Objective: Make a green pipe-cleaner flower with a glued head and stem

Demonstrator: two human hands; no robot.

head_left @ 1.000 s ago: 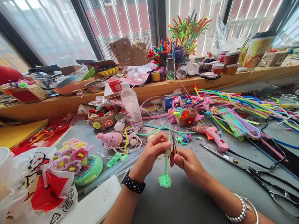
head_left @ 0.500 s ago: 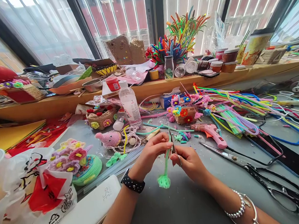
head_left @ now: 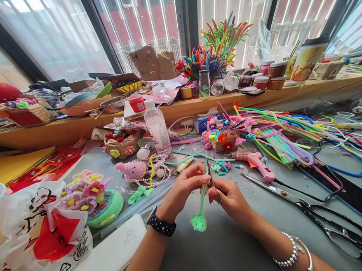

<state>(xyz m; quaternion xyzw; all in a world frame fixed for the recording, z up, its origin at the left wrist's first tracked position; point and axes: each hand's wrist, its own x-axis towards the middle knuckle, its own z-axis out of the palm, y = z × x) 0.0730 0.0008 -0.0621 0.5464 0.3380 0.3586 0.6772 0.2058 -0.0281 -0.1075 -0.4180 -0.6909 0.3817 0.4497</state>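
My left hand [head_left: 184, 189] pinches the upper part of a green pipe cleaner stem [head_left: 202, 199] that hangs down to a fluffy green coil [head_left: 198, 223] at its lower end. My right hand [head_left: 230, 198] is closed on small scissors [head_left: 210, 175] whose blades point up beside the stem, just at my left fingertips. Both hands hover over the grey table [head_left: 226, 248] near its front. A black watch sits on my left wrist and silver bracelets on my right.
Large black scissors [head_left: 317, 217] lie to the right, a pink glue gun [head_left: 257, 163] just beyond my hands. Loose coloured pipe cleaners [head_left: 292, 132] spread at right. A clear bottle [head_left: 157, 127], flower baskets [head_left: 122, 143], a pink knitted toy [head_left: 132, 170] and a white plastic bag [head_left: 42, 236] crowd the left.
The hands and the stem have shifted only slightly; the scissors stay at the top of the stem. The camera view moved a little.
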